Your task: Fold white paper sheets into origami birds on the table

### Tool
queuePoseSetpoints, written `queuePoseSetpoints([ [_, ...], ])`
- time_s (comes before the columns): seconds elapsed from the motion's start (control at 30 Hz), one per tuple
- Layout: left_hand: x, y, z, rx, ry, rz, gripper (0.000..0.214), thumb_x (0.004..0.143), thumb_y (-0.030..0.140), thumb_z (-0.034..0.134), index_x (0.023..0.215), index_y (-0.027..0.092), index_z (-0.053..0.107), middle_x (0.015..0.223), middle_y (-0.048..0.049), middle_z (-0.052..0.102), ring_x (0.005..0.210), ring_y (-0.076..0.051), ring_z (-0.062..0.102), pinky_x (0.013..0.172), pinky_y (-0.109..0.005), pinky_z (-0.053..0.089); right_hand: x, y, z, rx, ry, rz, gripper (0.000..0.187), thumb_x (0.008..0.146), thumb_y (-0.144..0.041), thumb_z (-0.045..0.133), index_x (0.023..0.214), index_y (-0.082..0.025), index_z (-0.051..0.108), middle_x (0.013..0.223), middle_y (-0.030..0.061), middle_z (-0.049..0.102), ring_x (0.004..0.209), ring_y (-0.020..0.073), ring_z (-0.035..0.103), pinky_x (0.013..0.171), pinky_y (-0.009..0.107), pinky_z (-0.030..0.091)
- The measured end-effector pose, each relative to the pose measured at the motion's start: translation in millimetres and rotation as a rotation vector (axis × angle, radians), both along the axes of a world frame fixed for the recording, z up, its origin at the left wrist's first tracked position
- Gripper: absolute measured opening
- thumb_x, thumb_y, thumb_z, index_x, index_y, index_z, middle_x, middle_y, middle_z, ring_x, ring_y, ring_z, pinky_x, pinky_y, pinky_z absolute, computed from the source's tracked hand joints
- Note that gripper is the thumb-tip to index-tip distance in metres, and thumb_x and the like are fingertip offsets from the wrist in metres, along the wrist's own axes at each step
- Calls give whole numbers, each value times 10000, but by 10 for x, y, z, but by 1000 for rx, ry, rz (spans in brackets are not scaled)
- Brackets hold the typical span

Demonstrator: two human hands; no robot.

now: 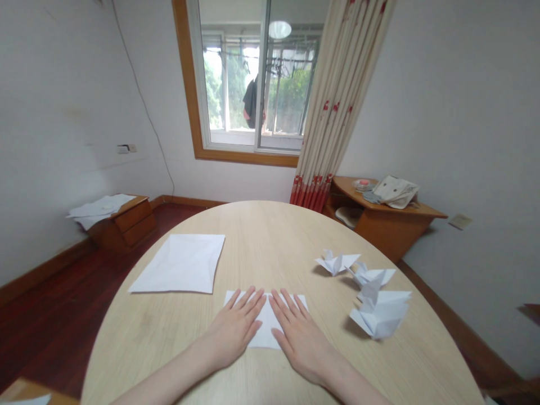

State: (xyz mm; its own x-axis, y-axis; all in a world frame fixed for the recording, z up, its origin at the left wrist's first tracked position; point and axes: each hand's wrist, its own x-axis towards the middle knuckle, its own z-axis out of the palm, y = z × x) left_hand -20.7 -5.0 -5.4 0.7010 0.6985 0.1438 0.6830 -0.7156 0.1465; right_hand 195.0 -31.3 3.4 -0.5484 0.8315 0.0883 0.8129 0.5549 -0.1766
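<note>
A sheet of white paper (265, 332) lies flat on the round wooden table (261, 230), near its front. My left hand (237, 322) rests palm down over the paper's left part, fingers stretched out. Over the right part lies my right hand (297, 336), also flat with its fingers extended. Both hands touch the paper, and their index fingertips are close together near its far edge. Much of the paper's left and right sides is hidden under them. Neither hand grips anything.
White paper sheets (181, 264) lie at the table's left. Several folded paper birds (379, 315) stand at the right. Beyond the table are a small drawer cabinet (134, 219), a corner desk (388, 219) with a cloth bag (396, 190), and a curtain (333, 107) beside the window.
</note>
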Motion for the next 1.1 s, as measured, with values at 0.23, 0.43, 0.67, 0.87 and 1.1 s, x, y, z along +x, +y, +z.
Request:
queuePoseSetpoints([
  [0.23,7,-14,32,-17,55,99,501,1024,409,253,1502,265,206,1561,-41,215,1440,-295,153,1136,-547,210,-25,-6,-7,-40,-43,-89,572,993,-439,293,1510,-218,188,1563,56,152,1427,371,87,1122,630,173],
  [0.43,12,-43,104,-94,102,155,538,1013,475,229,1505,259,201,1571,-70,139,1439,-337,88,1127,-598,176,11,-3,64,-115,-20,-107,588,979,-498,311,1507,-281,172,1568,19,142,1435,354,53,1128,621,157],
  [0.67,-6,-66,139,-141,96,171,552,1003,522,204,1505,293,181,1574,-87,95,1440,-329,50,1124,-611,149,48,16,99,-150,-8,-101,619,966,-573,287,1504,-296,155,1573,32,105,1442,323,30,1144,588,135],
  [0.87,-102,-28,232,-204,93,68,645,975,594,220,1512,247,135,1571,-109,69,1448,-292,37,1137,-595,92,74,23,79,-131,10,-57,613,975,-567,275,1505,-289,144,1574,48,122,1450,277,55,1153,566,111],
  [1.1,-190,40,358,-265,27,-78,969,797,657,573,1514,188,120,1549,-163,149,1437,-304,138,1143,-577,90,96,29,162,-154,16,29,683,955,-558,365,1512,-235,138,1571,73,129,1451,261,55,1164,543,111],
])
